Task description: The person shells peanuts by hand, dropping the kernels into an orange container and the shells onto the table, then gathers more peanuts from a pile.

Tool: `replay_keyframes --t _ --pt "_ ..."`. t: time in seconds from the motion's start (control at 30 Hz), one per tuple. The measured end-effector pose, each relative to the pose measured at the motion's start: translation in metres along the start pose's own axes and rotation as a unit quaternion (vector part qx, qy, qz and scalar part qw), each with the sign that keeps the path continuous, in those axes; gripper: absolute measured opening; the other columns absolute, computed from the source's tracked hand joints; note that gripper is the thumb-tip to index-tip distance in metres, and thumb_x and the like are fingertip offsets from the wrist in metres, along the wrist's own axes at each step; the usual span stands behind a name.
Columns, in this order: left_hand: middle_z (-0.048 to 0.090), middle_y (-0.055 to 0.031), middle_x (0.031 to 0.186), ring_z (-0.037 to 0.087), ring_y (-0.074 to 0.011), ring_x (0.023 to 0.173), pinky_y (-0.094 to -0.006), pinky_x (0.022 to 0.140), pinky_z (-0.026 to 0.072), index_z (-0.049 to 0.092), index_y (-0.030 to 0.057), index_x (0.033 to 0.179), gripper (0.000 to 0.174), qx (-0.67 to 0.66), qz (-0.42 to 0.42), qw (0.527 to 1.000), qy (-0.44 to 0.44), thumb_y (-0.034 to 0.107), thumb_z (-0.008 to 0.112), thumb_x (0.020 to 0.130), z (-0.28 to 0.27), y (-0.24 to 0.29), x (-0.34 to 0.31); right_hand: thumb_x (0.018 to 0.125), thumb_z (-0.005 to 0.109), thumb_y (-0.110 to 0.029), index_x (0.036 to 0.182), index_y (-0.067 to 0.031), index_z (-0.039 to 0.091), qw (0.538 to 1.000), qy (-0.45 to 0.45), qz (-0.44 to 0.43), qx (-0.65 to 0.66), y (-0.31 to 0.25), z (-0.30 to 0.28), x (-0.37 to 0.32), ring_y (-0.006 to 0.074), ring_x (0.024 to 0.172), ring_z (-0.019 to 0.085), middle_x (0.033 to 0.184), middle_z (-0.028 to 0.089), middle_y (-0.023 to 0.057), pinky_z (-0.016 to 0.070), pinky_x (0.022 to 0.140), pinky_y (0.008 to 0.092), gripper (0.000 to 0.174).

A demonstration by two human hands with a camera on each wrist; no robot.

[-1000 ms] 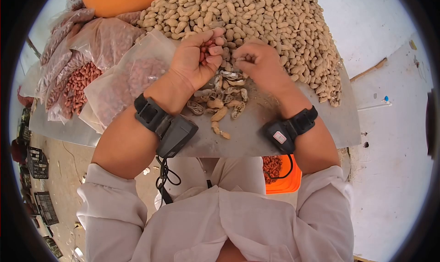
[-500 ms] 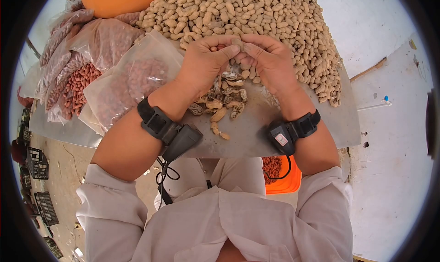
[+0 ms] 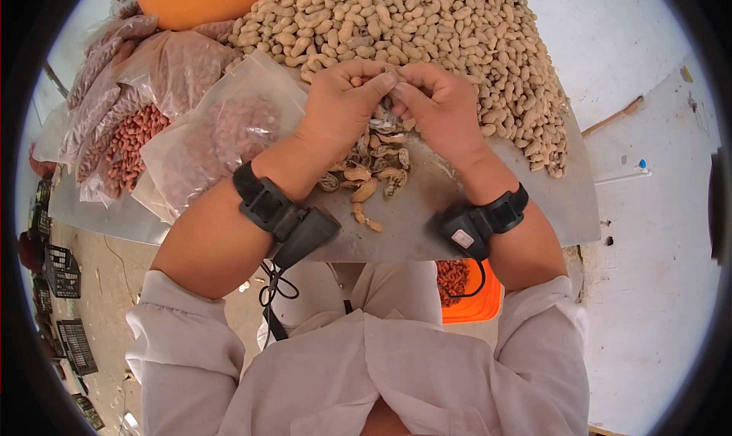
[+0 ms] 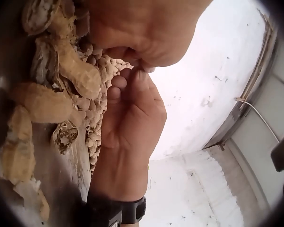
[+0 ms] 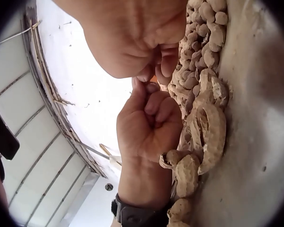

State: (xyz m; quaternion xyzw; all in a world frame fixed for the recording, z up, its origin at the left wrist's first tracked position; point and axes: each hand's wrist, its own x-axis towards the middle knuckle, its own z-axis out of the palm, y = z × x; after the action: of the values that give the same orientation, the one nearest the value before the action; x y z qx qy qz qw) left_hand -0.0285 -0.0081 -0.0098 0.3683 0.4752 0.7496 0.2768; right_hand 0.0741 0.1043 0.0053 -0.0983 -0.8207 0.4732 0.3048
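In the head view my left hand (image 3: 339,108) and right hand (image 3: 446,116) meet at the fingertips in front of the peanut pile (image 3: 427,24). Between thumbs and forefingers they pinch a small peanut, mostly hidden by the fingers. Red peanut kernels (image 3: 357,81) show inside the curled left hand. The right hand's other fingers are curled in, as the left wrist view shows of the right hand (image 4: 135,113). Below the hands, broken peanut shells (image 3: 366,173) lie on the grey tabletop (image 3: 412,222); in the right wrist view shells (image 5: 210,137) lie close beside the left hand (image 5: 146,127).
Clear plastic bags of red kernels (image 3: 221,142) lie on the left, with an orange basin (image 3: 198,1) behind. An orange tub (image 3: 476,302) with reddish contents stands below the table edge. Dark crates (image 3: 62,272) stand on the floor at far left.
The right hand came from apart, beside the pile, to meet the left at the fingertips. The left hand turned from palm-up, its kernels now mostly covered. Since half a second ago, little has moved.
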Motion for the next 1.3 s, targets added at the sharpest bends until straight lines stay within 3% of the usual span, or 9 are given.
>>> replay_keyframes --t 0.07,0.23,0.47,0.53,0.67,0.8,0.97,1.17,1.3 --pt "0.061 -0.003 0.078 0.055 -0.0083 0.068 -0.0201 0.06 0.043 0.061 -0.0054 0.098 0.018 -0.01 -0.005 1.0 0.006 0.008 0.058 0.086 0.0 0.0 0.0 0.084 0.06 -0.009 0.092 0.0032 0.063 0.999 0.008 -0.013 -0.029 -0.002 0.002 -0.001 0.0104 0.061 0.062 0.073 0.065 0.0073 0.0484 0.054 0.0225 0.015" --pt "0.062 -0.004 0.078 0.052 -0.0078 0.063 -0.0205 0.057 0.0422 0.06 -0.0053 0.1 0.018 -0.076 -0.005 0.997 -0.018 0.007 0.057 0.087 0.003 0.003 -0.002 0.086 0.058 -0.01 0.09 0.0028 0.064 0.981 -0.006 0.076 0.177 -0.001 -0.001 -0.001 0.012 0.059 0.06 0.073 0.064 0.0075 0.0467 0.053 0.0231 0.015" --pt "0.058 0.0008 0.076 0.037 -0.0029 0.052 -0.0174 0.045 0.0277 0.061 0.0002 0.106 0.02 -0.093 -0.029 0.995 0.01 0.011 0.056 0.09 0.006 0.002 -0.001 0.087 0.058 -0.008 0.099 0.0047 0.061 0.895 0.007 0.112 0.432 0.012 0.001 0.001 0.0125 0.066 0.061 0.082 0.065 0.008 0.0465 0.059 0.0214 0.018" --pt "0.06 -0.0006 0.08 0.037 -0.0029 0.053 -0.0174 0.045 0.0279 0.059 0.0 0.111 0.023 -0.104 -0.049 0.993 -0.003 0.011 0.055 0.09 0.002 -0.001 0.001 0.086 0.059 -0.008 0.101 0.0043 0.061 0.902 0.016 0.102 0.419 0.01 0.002 0.001 0.0124 0.066 0.061 0.082 0.065 0.0081 0.0466 0.058 0.0216 0.019" --pt "0.057 -0.0016 0.077 0.036 -0.0042 0.052 -0.0177 0.044 0.0291 0.059 0.0005 0.101 0.019 -0.2 -0.131 0.971 0.0 0.016 0.051 0.092 0.003 0.002 0.0 0.083 0.062 -0.006 0.102 0.0029 0.061 0.945 0.051 0.082 0.313 0.007 0.001 0.001 0.0115 0.067 0.061 0.082 0.065 0.0075 0.0473 0.058 0.0224 0.021" --pt "0.053 -0.0017 0.068 0.035 -0.0059 0.05 -0.0184 0.042 0.0302 0.056 0.004 0.088 0.024 -0.283 -0.215 0.934 -0.02 0.023 0.044 0.095 -0.001 0.0 0.004 0.08 0.063 -0.004 0.1 -0.002 0.063 0.991 0.051 -0.056 0.111 0.005 -0.001 0.0 0.0115 0.071 0.06 0.083 0.065 0.0062 0.0487 0.061 0.0231 0.02" --pt "0.052 -0.005 0.068 0.035 -0.0075 0.05 -0.018 0.04 0.0288 0.052 0.003 0.08 0.028 -0.362 -0.257 0.895 -0.043 0.025 0.044 0.095 -0.009 -0.007 0.009 0.075 0.064 -0.001 0.095 -0.0054 0.065 0.979 0.064 -0.184 -0.055 -0.003 0.001 0.0 0.0146 0.074 0.061 0.085 0.064 0.0072 0.05 0.065 0.0243 0.02" --pt "0.053 -0.0077 0.073 0.035 -0.0074 0.05 -0.0177 0.038 0.0272 0.049 -0.0003 0.078 0.026 -0.383 -0.246 0.89 -0.021 0.022 0.047 0.093 -0.004 -0.003 0.007 0.075 0.063 0.0 0.095 -0.0051 0.065 0.959 0.086 -0.242 -0.124 -0.004 0.0 0.001 0.0157 0.074 0.062 0.084 0.064 0.0075 0.0501 0.066 0.025 0.02" --pt "0.054 -0.0078 0.071 0.036 -0.0069 0.049 -0.0173 0.039 0.0285 0.05 0.0009 0.079 0.021 -0.374 -0.246 0.893 -0.048 0.017 0.047 0.092 -0.01 -0.006 0.009 0.076 0.063 0.001 0.096 -0.0047 0.065 0.99 0.059 -0.132 0.0 0.001 -0.001 0.001 0.0142 0.074 0.062 0.085 0.064 0.0067 0.0498 0.065 0.0243 0.022"
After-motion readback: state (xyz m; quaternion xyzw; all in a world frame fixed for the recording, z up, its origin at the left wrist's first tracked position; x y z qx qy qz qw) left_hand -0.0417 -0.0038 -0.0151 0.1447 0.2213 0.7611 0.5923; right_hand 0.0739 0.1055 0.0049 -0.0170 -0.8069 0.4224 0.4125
